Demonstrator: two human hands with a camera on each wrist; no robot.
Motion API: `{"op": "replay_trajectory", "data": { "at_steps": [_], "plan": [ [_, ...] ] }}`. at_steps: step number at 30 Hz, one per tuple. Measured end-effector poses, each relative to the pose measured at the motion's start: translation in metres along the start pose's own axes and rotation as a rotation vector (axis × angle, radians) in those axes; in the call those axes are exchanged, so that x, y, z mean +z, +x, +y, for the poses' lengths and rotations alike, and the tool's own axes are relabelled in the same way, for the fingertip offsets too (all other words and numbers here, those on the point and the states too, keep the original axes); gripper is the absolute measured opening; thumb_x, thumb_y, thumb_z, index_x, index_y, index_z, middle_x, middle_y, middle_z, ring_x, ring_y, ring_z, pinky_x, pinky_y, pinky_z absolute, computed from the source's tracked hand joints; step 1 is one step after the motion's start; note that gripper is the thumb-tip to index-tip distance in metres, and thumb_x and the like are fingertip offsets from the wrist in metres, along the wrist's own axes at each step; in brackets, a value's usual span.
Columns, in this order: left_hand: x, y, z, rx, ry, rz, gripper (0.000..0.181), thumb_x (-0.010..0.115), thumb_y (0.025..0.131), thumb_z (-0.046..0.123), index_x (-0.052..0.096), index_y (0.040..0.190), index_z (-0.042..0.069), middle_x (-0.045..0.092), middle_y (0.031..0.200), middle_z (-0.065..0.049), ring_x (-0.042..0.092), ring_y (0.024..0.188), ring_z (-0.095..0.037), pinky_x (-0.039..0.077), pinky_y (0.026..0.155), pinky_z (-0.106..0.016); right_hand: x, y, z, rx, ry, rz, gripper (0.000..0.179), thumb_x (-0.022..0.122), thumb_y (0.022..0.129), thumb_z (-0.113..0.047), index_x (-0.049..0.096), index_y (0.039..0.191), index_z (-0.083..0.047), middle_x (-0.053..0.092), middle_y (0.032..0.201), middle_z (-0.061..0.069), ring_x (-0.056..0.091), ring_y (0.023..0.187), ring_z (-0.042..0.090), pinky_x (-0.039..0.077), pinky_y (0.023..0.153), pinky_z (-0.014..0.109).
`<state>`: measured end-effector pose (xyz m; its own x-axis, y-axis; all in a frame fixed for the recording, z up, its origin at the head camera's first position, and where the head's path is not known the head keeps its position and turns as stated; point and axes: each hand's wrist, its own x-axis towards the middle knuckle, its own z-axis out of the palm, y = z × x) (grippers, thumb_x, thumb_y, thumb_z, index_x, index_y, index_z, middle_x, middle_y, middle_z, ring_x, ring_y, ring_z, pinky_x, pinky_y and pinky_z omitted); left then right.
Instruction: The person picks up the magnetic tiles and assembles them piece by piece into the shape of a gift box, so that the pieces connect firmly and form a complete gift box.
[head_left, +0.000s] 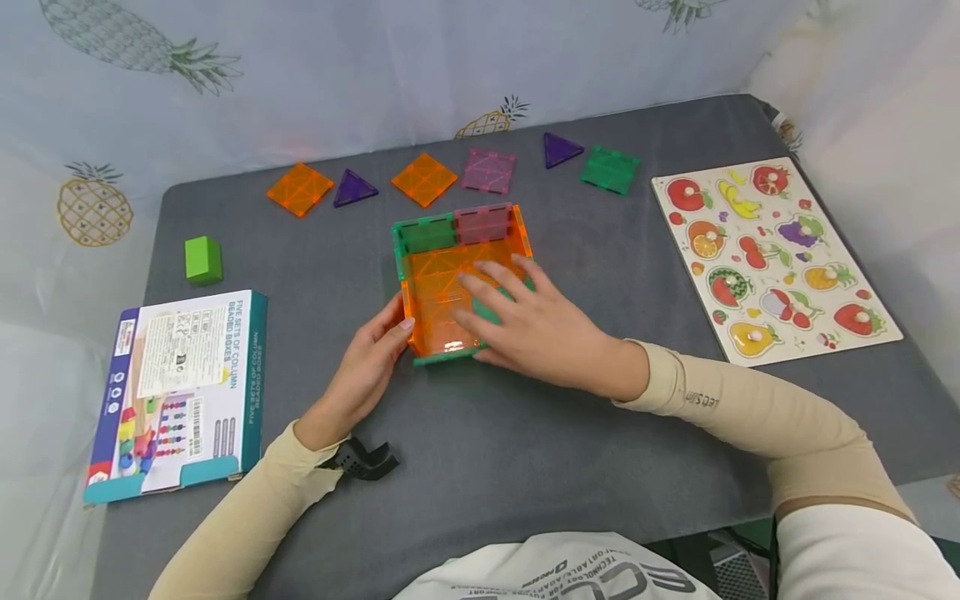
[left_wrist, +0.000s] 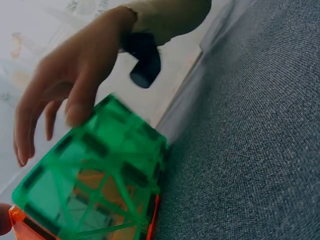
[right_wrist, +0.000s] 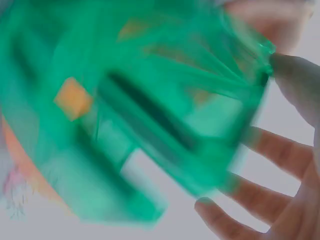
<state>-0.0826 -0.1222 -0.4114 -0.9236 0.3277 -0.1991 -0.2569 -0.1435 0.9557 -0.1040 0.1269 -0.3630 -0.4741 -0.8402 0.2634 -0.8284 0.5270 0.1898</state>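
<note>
An open-topped box of translucent magnetic tiles sits mid-table, with an orange floor and green, pink and orange walls. My left hand grips its near left corner, the thumb on the orange wall's rim. Over the box's right side spreads my right hand, fingers apart and reaching above the floor. In the left wrist view its thumb overlaps the rim of a green wall. The right wrist view is blurred and largely filled by green tile.
Behind the box lie loose tiles: orange squares, purple triangles, a pink square and a green square. On the left are a green block and a beaded-box carton. A fruit puzzle board lies right.
</note>
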Motion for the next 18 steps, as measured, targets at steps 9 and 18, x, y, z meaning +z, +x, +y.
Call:
{"op": "replay_trajectory", "data": {
  "at_steps": [9, 18],
  "plan": [
    [-0.001, -0.001, 0.0, 0.003, -0.007, 0.011, 0.063, 0.045, 0.103, 0.02, 0.013, 0.155, 0.007, 0.018, 0.161, -0.004, 0.024, 0.146, -0.021, 0.018, 0.119, -0.044, -0.008, 0.011, 0.07, 0.291, 0.304, -0.015, 0.05, 0.058, 0.093, -0.046, 0.058, 0.131, -0.013, 0.042, 0.145, 0.016, 0.034, 0.135, 0.037, 0.03, 0.104, 0.062],
    [-0.001, -0.001, -0.001, -0.005, 0.01, 0.015, 0.062, 0.045, 0.103, 0.019, 0.012, 0.155, 0.006, 0.017, 0.161, -0.004, 0.023, 0.146, -0.02, 0.018, 0.119, -0.044, 0.06, 0.028, 0.179, 0.595, 0.344, -0.412, 0.061, 0.048, 0.099, -0.039, 0.035, 0.148, -0.005, 0.026, 0.155, 0.023, 0.021, 0.142, 0.044, 0.022, 0.106, 0.071]
  ]
}}
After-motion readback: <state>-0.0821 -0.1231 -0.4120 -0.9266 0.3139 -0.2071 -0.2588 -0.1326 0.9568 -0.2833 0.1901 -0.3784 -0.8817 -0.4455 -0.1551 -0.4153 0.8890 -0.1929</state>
